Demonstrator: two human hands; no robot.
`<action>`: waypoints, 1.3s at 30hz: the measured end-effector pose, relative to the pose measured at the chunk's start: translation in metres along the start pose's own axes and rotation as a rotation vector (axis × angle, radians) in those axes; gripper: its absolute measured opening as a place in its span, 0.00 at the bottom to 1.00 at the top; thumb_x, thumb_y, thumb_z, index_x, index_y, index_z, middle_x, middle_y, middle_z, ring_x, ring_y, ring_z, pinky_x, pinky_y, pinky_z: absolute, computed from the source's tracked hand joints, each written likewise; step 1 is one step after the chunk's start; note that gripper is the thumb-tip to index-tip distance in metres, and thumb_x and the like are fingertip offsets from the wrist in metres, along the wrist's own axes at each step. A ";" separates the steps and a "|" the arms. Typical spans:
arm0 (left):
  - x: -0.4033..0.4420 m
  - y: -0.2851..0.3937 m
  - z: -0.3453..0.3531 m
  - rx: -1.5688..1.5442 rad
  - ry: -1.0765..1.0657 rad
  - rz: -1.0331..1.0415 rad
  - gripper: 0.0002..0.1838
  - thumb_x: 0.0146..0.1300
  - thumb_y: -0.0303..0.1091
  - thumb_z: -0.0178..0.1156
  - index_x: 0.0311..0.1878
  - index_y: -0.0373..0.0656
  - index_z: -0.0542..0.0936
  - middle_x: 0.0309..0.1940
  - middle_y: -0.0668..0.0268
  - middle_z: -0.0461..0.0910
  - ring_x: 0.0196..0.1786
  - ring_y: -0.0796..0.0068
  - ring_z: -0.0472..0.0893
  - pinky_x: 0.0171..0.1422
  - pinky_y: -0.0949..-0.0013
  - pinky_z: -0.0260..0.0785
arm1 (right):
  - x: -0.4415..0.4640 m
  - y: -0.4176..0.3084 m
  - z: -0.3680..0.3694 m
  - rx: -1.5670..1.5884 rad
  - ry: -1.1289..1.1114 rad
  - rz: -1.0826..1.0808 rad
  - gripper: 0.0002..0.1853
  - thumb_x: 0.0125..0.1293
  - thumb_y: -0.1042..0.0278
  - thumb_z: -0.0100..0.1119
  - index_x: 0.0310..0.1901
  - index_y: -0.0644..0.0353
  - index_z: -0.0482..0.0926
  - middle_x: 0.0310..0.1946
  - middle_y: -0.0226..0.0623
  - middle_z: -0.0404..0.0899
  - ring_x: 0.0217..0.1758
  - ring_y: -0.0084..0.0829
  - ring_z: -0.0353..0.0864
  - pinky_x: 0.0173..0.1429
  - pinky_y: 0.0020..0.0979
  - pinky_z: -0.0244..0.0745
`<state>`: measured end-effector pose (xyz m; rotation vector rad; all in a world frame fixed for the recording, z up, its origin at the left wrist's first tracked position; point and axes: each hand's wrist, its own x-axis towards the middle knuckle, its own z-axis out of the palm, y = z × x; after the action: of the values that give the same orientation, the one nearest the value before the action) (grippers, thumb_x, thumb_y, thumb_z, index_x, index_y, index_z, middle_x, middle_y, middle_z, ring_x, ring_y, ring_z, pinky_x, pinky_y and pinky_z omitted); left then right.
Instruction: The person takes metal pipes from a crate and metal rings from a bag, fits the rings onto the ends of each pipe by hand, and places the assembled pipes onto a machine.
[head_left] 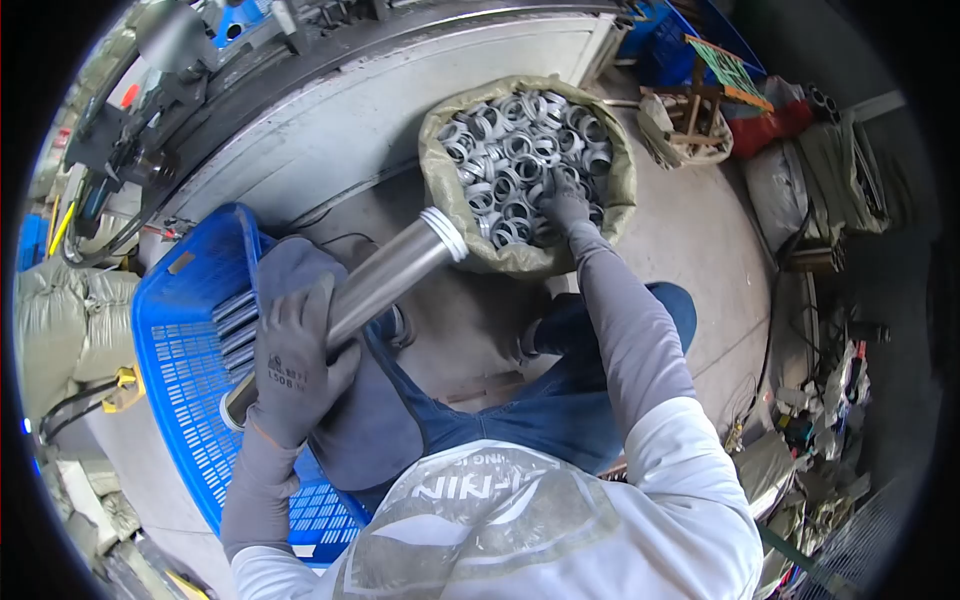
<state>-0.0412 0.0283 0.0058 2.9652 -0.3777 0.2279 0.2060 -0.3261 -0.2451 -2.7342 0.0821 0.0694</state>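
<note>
My left hand (297, 365), in a grey glove, is closed around a long shiny metal tube (392, 280) that slants up to the right across my lap. A pale ridged ring (444, 233) sits around the tube's upper end. In front of me stands an olive woven sack (440, 205) with its rim rolled back, full of loose metal rings (503, 185). My gloved right hand (566, 200) reaches down among these rings; its fingertips are partly hidden, so I cannot tell whether it grips one.
At my left is a blue plastic basket (165, 330) with several metal tubes (235, 325) inside. A machine (160, 130) with a pale panel (350, 130) runs along the front. A smaller sack (690, 150) stands beyond at right; cluttered materials (820, 400) line the right side.
</note>
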 end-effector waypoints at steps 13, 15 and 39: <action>0.188 -0.071 -0.050 0.356 0.359 0.099 0.35 0.59 0.36 0.69 0.71 0.46 0.72 0.61 0.55 0.79 0.62 0.52 0.79 0.66 0.52 0.70 | 0.000 -0.026 -0.080 0.147 -0.001 -0.215 0.22 0.69 0.64 0.63 0.63 0.58 0.82 0.52 0.53 0.87 0.57 0.49 0.87 0.61 0.44 0.80; 0.251 -0.090 -0.052 0.434 0.402 0.016 0.34 0.60 0.37 0.69 0.71 0.47 0.72 0.62 0.56 0.79 0.63 0.53 0.80 0.68 0.52 0.71 | -0.034 -0.051 -0.115 0.268 0.113 -0.364 0.21 0.69 0.68 0.65 0.63 0.61 0.81 0.49 0.52 0.87 0.51 0.48 0.87 0.57 0.41 0.81; 0.204 -0.145 0.006 0.185 0.553 0.264 0.24 0.64 0.35 0.67 0.63 0.43 0.80 0.58 0.53 0.82 0.64 0.50 0.80 0.69 0.52 0.70 | -0.076 -0.071 -0.157 1.119 -0.146 0.027 0.20 0.67 0.75 0.68 0.59 0.68 0.80 0.48 0.34 0.84 0.49 0.25 0.83 0.55 0.28 0.78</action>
<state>0.1921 0.1181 0.0160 2.8411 -0.6920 1.1317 0.1405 -0.3191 -0.0684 -1.6053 0.0817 0.1696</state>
